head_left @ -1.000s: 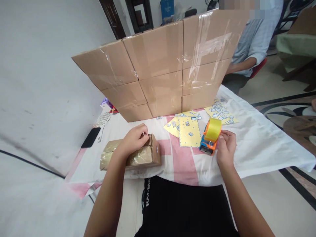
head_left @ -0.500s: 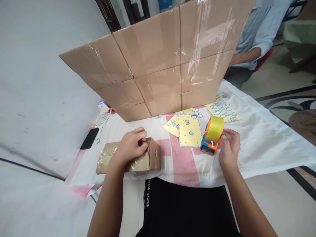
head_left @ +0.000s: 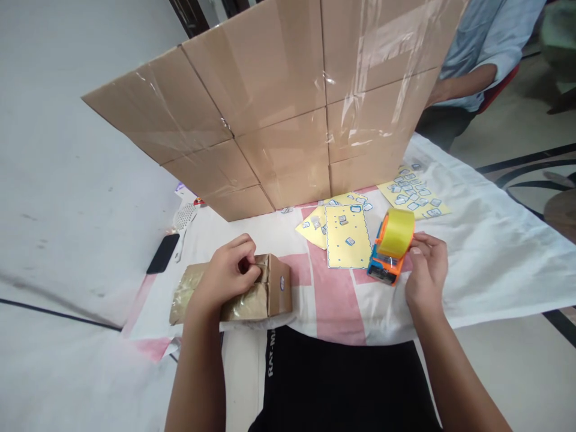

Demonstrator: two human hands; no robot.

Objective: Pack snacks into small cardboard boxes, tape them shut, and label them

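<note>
My left hand (head_left: 231, 270) is closed, thumb and fingers curled together over the top of a small brown cardboard box (head_left: 279, 285). Whatever the fingers pinch, if anything, is hidden. The box lies lengthwise at the table's near edge, and shiny tape covers its upper face. At the right, the fingers and thumb of my right hand (head_left: 427, 270) close on the side of a tape dispenser (head_left: 386, 264), orange and blue, with a roll of yellow tape. Left of the dispenser, yellow cards (head_left: 346, 246) with small printed pictures overlap on the cloth.
A large taped cardboard panel (head_left: 283, 138) stands upright across the table. Behind it at right sits a person in a light blue sleeve (head_left: 508, 48). A dark phone (head_left: 162, 253) and a white perforated utensil (head_left: 183, 219) lie by the left wall. Another yellow card (head_left: 418, 198) lies at right.
My left hand has slid a little left along the top of the box, still closed. The right hand keeps its hold on the tape dispenser. The view has shifted slightly.
</note>
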